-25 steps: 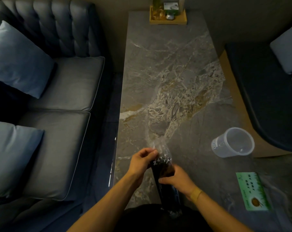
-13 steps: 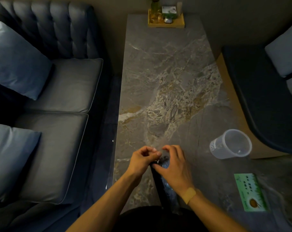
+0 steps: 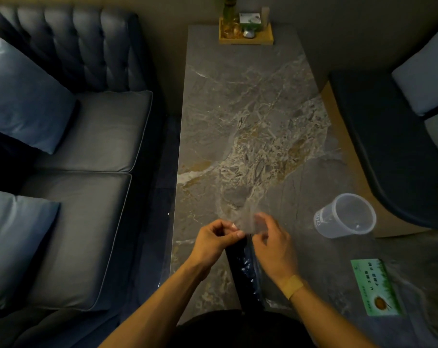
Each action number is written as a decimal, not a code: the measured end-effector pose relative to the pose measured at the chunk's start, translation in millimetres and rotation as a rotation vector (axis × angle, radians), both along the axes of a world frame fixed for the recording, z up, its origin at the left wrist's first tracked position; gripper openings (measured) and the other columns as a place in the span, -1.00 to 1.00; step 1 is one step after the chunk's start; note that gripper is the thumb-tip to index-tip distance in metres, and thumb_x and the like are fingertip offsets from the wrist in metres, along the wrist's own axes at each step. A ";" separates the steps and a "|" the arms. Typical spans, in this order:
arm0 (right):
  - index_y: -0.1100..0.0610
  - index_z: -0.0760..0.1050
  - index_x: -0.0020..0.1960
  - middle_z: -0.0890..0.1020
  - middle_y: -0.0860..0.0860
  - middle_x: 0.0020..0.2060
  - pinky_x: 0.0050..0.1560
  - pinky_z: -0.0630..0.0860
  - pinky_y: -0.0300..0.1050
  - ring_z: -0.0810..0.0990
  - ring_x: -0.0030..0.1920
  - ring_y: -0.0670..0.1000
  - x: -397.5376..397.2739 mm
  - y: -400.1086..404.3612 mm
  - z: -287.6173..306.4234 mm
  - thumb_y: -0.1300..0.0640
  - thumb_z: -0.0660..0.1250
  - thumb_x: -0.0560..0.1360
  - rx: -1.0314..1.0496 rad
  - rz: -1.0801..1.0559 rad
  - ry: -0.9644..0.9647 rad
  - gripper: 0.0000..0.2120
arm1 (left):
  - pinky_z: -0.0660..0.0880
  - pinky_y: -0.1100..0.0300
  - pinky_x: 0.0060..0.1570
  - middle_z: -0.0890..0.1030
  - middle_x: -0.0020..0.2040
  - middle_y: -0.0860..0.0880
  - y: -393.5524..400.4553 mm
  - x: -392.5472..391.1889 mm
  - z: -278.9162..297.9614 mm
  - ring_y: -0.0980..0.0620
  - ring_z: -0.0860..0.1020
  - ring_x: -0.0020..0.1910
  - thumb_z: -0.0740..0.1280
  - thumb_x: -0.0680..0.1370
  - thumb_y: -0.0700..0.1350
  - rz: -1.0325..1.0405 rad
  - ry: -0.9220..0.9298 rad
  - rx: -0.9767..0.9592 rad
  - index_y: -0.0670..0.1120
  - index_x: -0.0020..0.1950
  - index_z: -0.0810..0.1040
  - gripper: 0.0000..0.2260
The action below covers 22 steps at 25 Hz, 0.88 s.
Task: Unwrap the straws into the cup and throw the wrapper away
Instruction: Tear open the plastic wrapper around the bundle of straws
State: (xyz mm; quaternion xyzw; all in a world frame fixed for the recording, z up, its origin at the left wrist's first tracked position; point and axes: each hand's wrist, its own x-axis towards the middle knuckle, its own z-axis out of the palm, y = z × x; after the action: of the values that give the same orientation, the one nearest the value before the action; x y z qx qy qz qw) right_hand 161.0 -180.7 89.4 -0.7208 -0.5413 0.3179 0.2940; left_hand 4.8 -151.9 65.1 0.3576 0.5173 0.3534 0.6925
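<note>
A bundle of black straws [image 3: 245,275] in a clear plastic wrapper [image 3: 254,223] stands tilted above the near end of the marble table [image 3: 238,96]. My left hand [image 3: 213,241] pinches the wrapper's top at the left side. My right hand [image 3: 273,244] grips the clear wrapper flap at the right, blurred from motion. The straws' lower ends are hidden by my dark clothing. An empty clear plastic cup [image 3: 346,216] stands on the table to the right of my hands, apart from them.
A green printed card [image 3: 374,287] lies on the table near the right. A wooden tray [image 3: 245,33] with a bottle and small items sits at the table's far end. A blue sofa [image 3: 87,146] with cushions runs along the left; dark seating [image 3: 388,136] is on the right.
My right hand rose from the bundle's middle to its top and now pulls at the clear wrapper flap beside my left hand. The cup and card stayed put.
</note>
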 end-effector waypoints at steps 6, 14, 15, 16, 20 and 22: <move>0.14 0.65 -0.01 0.75 0.00 -0.23 -0.27 0.58 -0.28 0.71 -0.23 -0.08 33.2 16.8 7.9 0.16 0.32 0.54 -0.197 -0.136 0.575 -0.86 | 0.54 0.10 -0.07 0.65 -0.27 -0.05 5.6 -7.6 7.5 0.02 0.61 -0.23 0.45 0.47 -0.23 0.060 -0.027 -0.042 -0.03 -0.20 0.66 -0.90; 0.17 0.66 -0.02 0.76 0.10 -0.16 -0.23 0.64 -0.23 0.73 -0.14 0.04 62.8 16.7 30.9 0.18 0.37 0.48 -0.283 -0.038 0.726 -0.87 | 0.58 0.19 -0.15 0.66 -0.25 -0.05 22.1 -14.0 25.3 0.02 0.62 -0.21 0.44 0.45 -0.11 0.126 -0.134 -0.009 -0.04 -0.14 0.66 -0.97; 0.21 0.65 0.00 0.76 0.10 -0.16 -0.21 0.63 -0.21 0.73 -0.14 0.03 62.8 16.6 32.3 0.20 0.37 0.48 -0.287 -0.039 0.702 -0.85 | 0.58 0.21 -0.16 0.66 -0.25 -0.04 23.6 -12.7 26.8 0.03 0.61 -0.21 0.43 0.49 -0.14 0.150 -0.132 -0.014 -0.04 -0.15 0.65 -0.97; 0.24 0.64 0.02 0.76 0.10 -0.16 -0.19 0.63 -0.19 0.73 -0.14 0.02 62.7 16.6 34.3 0.22 0.37 0.48 -0.292 -0.032 0.676 -0.84 | 0.57 0.22 -0.17 0.65 -0.26 -0.04 25.1 -11.5 27.4 0.03 0.61 -0.22 0.41 0.51 -0.17 0.166 -0.125 -0.011 -0.05 -0.16 0.65 -0.94; 0.12 0.66 0.03 0.74 0.12 -0.12 -0.15 0.62 -0.14 0.72 -0.13 0.05 64.4 24.2 59.6 0.22 0.41 0.45 -0.204 0.073 0.582 -0.84 | 0.54 0.20 -0.13 0.64 -0.25 -0.02 32.9 -9.1 35.9 0.05 0.59 -0.20 0.41 0.52 -0.17 0.088 -0.094 0.071 0.00 -0.16 0.65 -0.91; 0.05 0.65 0.04 0.75 0.08 -0.14 -0.20 0.62 -0.17 0.72 -0.17 0.05 66.3 30.0 79.6 0.19 0.42 0.45 -0.165 0.175 0.524 -0.82 | 0.53 0.24 -0.13 0.64 -0.24 0.02 39.1 -8.0 46.3 0.09 0.58 -0.21 0.42 0.50 -0.16 0.029 -0.084 0.126 0.03 -0.16 0.65 -0.90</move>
State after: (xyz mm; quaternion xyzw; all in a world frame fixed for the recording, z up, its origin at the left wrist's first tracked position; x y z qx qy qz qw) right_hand 227.4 -150.7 169.0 -0.5861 -0.4794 0.5604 0.3356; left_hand -3.2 -112.8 111.5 0.3780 0.4698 0.4100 0.6844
